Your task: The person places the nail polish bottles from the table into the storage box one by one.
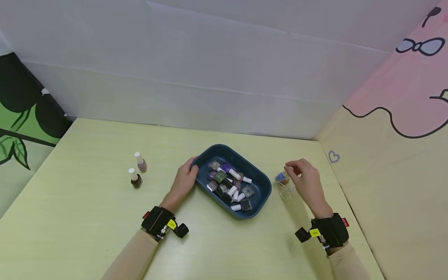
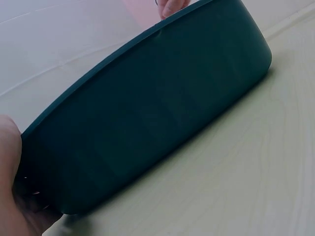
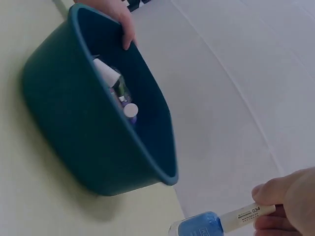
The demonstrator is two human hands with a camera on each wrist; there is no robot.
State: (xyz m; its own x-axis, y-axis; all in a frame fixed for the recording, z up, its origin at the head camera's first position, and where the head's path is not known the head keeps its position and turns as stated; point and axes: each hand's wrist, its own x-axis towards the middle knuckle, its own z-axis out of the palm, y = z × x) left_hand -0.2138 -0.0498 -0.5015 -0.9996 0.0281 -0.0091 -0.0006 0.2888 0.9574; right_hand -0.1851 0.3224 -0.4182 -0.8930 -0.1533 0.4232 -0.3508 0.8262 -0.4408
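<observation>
My left hand (image 1: 182, 182) grips the left end of a dark blue-green plastic bin (image 1: 261, 193), with the thumb over its rim. Many nail polish bottles (image 1: 220, 177) lie jumbled inside, in purple, green, black and glittery shades. On the bin's right side, my right hand (image 1: 308, 182) pinches a blue nail polish bottle (image 3: 201, 226) by its long pale cap, which carries a label. The blue bottle tilts, its glass end pointing toward the bin. Just below it in the head view stand a brownish bottle (image 1: 286, 181) and a clear bottle (image 1: 286, 193), partly overlapped.
Two white-capped nail polish bottles stand at the left of the table: a mauve one (image 1: 142, 166) and a dark one (image 1: 136, 181). A white sheet (image 1: 196, 77) rises behind the pale table (image 1: 87, 217), and a painted wall panel (image 1: 395, 155) borders the right.
</observation>
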